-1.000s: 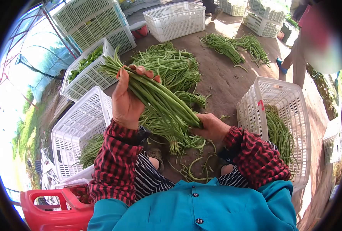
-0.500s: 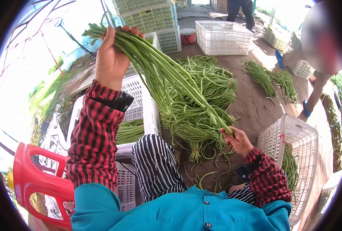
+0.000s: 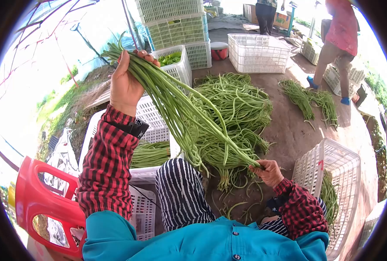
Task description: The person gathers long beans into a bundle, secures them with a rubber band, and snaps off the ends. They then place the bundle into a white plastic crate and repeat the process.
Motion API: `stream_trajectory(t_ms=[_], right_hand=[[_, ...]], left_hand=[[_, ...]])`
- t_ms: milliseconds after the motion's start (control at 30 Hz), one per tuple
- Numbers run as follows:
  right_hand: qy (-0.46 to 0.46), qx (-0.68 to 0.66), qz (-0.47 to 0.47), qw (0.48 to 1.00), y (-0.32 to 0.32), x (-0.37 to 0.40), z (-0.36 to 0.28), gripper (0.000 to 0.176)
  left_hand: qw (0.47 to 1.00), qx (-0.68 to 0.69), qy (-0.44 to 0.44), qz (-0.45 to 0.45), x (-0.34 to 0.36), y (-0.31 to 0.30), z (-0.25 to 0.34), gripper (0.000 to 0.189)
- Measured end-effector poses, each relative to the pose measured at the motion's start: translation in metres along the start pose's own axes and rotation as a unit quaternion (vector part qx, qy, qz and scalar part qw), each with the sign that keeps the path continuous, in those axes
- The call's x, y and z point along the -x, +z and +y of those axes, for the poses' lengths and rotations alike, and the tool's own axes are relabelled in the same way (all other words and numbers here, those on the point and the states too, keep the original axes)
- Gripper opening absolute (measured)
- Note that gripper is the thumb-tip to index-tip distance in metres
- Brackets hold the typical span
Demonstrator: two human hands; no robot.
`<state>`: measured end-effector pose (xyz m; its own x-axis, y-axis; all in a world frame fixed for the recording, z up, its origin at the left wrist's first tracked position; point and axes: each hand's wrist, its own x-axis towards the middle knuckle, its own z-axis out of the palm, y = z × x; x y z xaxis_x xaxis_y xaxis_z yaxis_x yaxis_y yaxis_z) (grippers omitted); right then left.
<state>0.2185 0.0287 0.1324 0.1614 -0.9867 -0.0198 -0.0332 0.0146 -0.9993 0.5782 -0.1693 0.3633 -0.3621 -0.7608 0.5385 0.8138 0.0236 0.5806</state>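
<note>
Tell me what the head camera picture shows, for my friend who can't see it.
A person's left hand holds up one end of a bunch of long green beans, and the right hand pinches the other end lower down. Behind it a big pile of beans lies on the ground among white crates, and another person stands farther off.

The floor (image 3: 291, 130) is bare, brown packed earth. A stack of white lattice crates (image 3: 171, 19) stands at its far edge. Right of the stack sits one empty white crate (image 3: 258, 53). Left of the stack, strong daylight overexposes the open side, above a grass strip (image 3: 56, 98). Well in front of the stack, leftward, stands a red plastic stool (image 3: 41, 198).
</note>
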Motion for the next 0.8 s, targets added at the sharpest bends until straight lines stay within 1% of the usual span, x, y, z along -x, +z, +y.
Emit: stream_trajectory(t_ms=[167, 233, 267, 300, 367, 433, 500, 533, 600, 633, 700, 733, 767, 800], right_hand=[[-0.004, -0.041, 0.0, 0.999, 0.005, 0.0, -0.002, 0.015], [-0.011, 0.052, -0.007, 0.999, 0.003, -0.001, -0.002, 0.015], [0.007, 0.05, -0.002, 0.999, 0.003, 0.0, 0.001, 0.014], [0.004, 0.051, -0.001, 0.999, 0.004, 0.0, 0.001, 0.014], [0.032, 0.103, -0.006, 0.994, 0.004, 0.001, 0.0, 0.015], [0.035, 0.125, -0.011, 0.991, 0.003, 0.002, 0.003, 0.016], [0.051, 0.128, -0.01, 0.99, 0.005, 0.003, -0.001, 0.019], [0.051, 0.129, -0.01, 0.99, 0.003, 0.003, -0.001, 0.019], [0.027, 0.148, -0.037, 0.988, 0.003, 0.005, 0.005, 0.033], [0.034, 0.144, -0.047, 0.988, 0.002, 0.005, 0.007, 0.033], [-0.039, 0.24, -0.032, 0.969, -0.002, 0.005, 0.006, 0.049], [-0.009, 0.278, -0.041, 0.96, -0.006, 0.005, 0.006, 0.058], [-0.01, 0.277, -0.054, 0.959, -0.01, 0.004, 0.009, 0.058], [0.004, 0.261, -0.04, 0.965, -0.013, 0.004, 0.014, 0.057]], left_hand=[[1.0, 0.001, -0.007, -0.015, -0.003, 0.0, -0.001, 0.024], [1.0, 0.015, -0.012, -0.019, -0.003, 0.0, -0.004, 0.023], [0.999, 0.028, -0.018, -0.023, -0.003, 0.002, -0.004, 0.022], [0.999, 0.027, -0.016, -0.026, -0.002, 0.004, -0.005, 0.022], [1.0, 0.019, -0.015, -0.015, 0.001, 0.01, -0.01, 0.028], [1.0, 0.015, -0.012, -0.011, 0.0, 0.01, -0.012, 0.028], [0.997, 0.052, -0.041, -0.039, -0.002, 0.009, -0.011, 0.025], [0.997, 0.053, -0.041, -0.04, -0.003, 0.009, -0.012, 0.025], [0.999, 0.004, -0.011, -0.038, -0.002, 0.015, -0.011, 0.027], [0.999, -0.024, 0.001, -0.038, -0.005, 0.014, -0.004, 0.029], [0.995, -0.087, 0.023, -0.041, -0.012, 0.012, 0.025, 0.031], [0.994, -0.098, 0.027, -0.051, -0.016, 0.009, 0.046, 0.032], [0.992, -0.109, 0.031, -0.062, -0.018, 0.007, 0.068, 0.034], [0.985, -0.156, 0.042, -0.058, -0.015, 0.007, 0.091, 0.035]])
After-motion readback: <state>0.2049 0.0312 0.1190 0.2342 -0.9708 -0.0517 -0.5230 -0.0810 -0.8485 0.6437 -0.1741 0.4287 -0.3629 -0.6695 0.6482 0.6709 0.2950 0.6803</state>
